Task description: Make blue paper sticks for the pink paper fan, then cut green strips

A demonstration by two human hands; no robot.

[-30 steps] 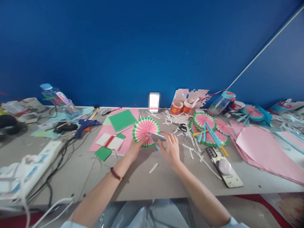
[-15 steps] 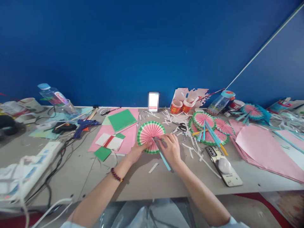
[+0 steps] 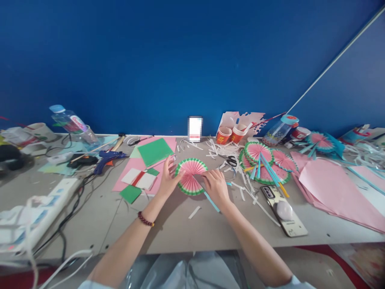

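A round pleated paper fan (image 3: 189, 172), pink with a green rim, lies between my hands like a watermelon slice. At its left side my left hand (image 3: 169, 176) is open, fingers spread, with the thumb over the fan's edge. My right hand (image 3: 215, 184) has its fingers closed on the right edge of the fan, where a grey gap shows between the pleats. The fingertips partly hide that gap. A light blue strip (image 3: 213, 202) comes out from under the right hand toward the front.
Green card (image 3: 155, 151) and pink sheets lie left, beyond them a blue glue gun (image 3: 106, 159). To the right are scissors (image 3: 231, 161), white paper scraps, finished watermelon fans (image 3: 258, 153), a phone (image 3: 284, 210) and pink paper (image 3: 339, 188). Two red cups (image 3: 224, 135) stand at the back.
My left hand has let go of the fan's lower part, moved up and left, and spread its fingers. The right hand has shifted slightly, and a gap shows in the fan's right side.
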